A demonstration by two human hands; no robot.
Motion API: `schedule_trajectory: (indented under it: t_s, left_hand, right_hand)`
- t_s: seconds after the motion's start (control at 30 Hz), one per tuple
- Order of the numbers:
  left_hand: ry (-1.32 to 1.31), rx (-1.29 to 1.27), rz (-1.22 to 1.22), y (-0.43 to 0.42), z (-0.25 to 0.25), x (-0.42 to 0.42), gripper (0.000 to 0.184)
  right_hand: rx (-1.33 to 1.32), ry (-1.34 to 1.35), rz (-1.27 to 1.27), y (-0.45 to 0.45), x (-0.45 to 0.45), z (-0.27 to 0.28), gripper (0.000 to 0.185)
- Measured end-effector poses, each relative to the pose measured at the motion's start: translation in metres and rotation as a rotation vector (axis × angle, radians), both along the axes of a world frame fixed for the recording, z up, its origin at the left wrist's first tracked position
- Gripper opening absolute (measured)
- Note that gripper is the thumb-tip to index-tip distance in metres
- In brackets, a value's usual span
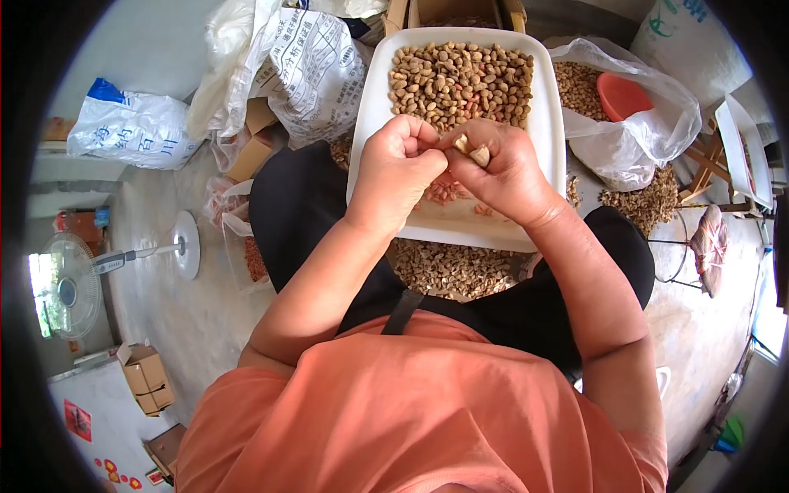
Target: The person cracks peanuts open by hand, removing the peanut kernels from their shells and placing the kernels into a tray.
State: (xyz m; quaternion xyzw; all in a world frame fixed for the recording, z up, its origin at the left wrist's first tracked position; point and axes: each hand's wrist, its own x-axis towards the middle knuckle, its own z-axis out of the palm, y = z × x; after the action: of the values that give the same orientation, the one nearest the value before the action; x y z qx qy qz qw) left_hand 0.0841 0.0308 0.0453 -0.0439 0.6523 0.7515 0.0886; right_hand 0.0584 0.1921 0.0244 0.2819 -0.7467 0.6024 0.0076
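Note:
Unshelled peanuts [460, 82] fill the far part of a white tray [374, 107] in front of me. Over the tray, my left hand [400, 168] and my right hand [501, 168] meet at their fingertips. My right hand is curled around pale, broken peanut shells [472, 150]. The fingers of my left hand are pinched together, and what they hold is hidden. Pinkish shelled kernels [444, 191] lie in the tray below my hands.
Empty shells [460, 269] are heaped below the tray's near edge. A clear bag [612, 152] at the right holds peanuts and a red bowl [623, 96]. White printed sacks [316, 74] stand at the left, with a fan [70, 286] farther left.

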Motion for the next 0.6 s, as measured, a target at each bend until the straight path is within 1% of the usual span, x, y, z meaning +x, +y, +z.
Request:
schedule_trajectory:
  t_s: [0.03,0.13,0.17,0.27,0.3,0.4,0.5,0.6]
  left_hand:
    - [0.005,-0.002,0.000,0.000,0.000,-0.001,0.016]
    - [0.007,0.004,0.018,0.002,0.002,-0.002,0.015]
    - [0.006,0.006,0.024,0.003,0.001,-0.003,0.015]
    - [0.040,-0.004,0.020,0.005,0.001,0.001,0.015]
    - [0.058,-0.011,0.013,0.006,0.001,0.002,0.015]
    - [0.005,0.040,-0.049,0.001,0.000,-0.001,0.014]
    - [-0.030,0.127,-0.082,-0.006,0.000,-0.005,0.014]
    - [-0.005,0.074,-0.098,-0.008,0.005,-0.003,0.015]
  right_hand:
    - [-0.007,0.020,-0.015,-0.001,-0.001,-0.002,0.008]
    - [-0.124,-0.186,-0.043,-0.006,-0.001,-0.008,0.006]
    - [-0.106,-0.182,-0.042,-0.006,-0.003,-0.012,0.006]
    - [-0.239,-0.457,-0.103,-0.004,-0.002,0.000,0.008]
    - [-0.249,-0.491,-0.066,-0.002,-0.006,0.000,0.010]
    - [-0.280,-0.579,0.012,0.000,-0.012,-0.010,0.011]
    - [-0.395,-0.719,0.078,0.006,-0.016,-0.006,0.013]
    - [-0.475,-0.700,0.049,0.012,-0.025,-0.011,0.012]
